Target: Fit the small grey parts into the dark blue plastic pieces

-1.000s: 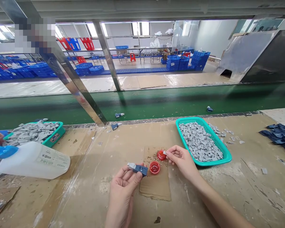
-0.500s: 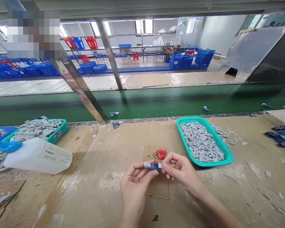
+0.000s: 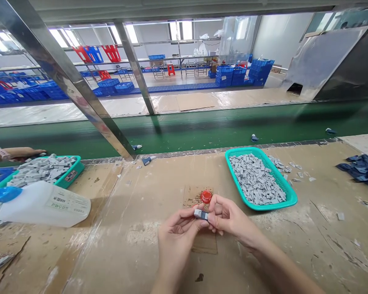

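Note:
My left hand point(image 3: 179, 230) is closed, its thumb and fingertips pinching a small grey-and-navy plastic part point(image 3: 201, 214). From the other side my right hand point(image 3: 228, 216) pinches the right end of the same part; its fingertips hide that end. Just beyond my hands a small red dish point(image 3: 206, 197) sits on a stained cardboard piece point(image 3: 207, 245). To the right is a turquoise basket point(image 3: 291, 201) heaped with small light-grey plastic pieces point(image 3: 257, 179).
At left lie a white bottle point(image 3: 64, 206) with a blue top and another turquoise basket point(image 3: 76, 168) of grey pieces. A co-worker's hand point(image 3: 26, 152) reaches over there. Several parts ride the green belt point(image 3: 190, 132). Navy pieces point(image 3: 363, 171) are piled at right; a metal post point(image 3: 101, 122) slants at left.
My hands have brought the two ends of the part closer together. Parts on the belt have shifted left. A co-worker's hand has appeared at left, and one at the right edge has gone.

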